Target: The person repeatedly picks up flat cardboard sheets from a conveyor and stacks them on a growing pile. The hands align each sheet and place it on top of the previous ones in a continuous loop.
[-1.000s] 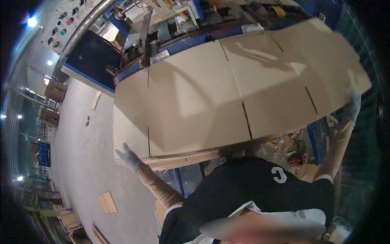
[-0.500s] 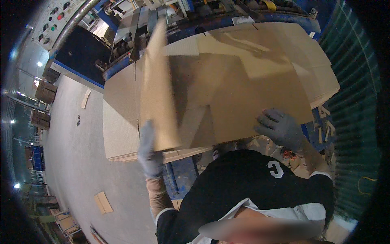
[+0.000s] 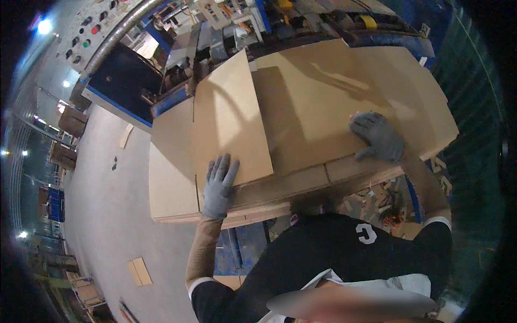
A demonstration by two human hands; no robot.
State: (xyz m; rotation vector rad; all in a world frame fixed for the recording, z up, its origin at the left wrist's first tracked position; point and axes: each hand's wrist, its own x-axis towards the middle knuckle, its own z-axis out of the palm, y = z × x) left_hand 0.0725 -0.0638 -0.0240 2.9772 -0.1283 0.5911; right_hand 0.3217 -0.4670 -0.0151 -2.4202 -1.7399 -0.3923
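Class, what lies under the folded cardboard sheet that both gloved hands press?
Under the folded cardboard sheet lies a stack of flat cardboard; only its edges show. Whatever supports the stack is hidden.

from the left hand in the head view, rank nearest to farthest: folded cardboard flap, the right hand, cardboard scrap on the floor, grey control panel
1. Folded cardboard flap, under the left hand.
2. Cardboard scrap, on the floor, lower left.
3. Right hand, across the stack, right.
4. Grey control panel, top left.

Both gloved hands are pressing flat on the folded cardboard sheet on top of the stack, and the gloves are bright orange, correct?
Not quite. The head view shows grey gloves, not orange. The left hand and right hand do lie flat on the folded cardboard sheet atop the stack.
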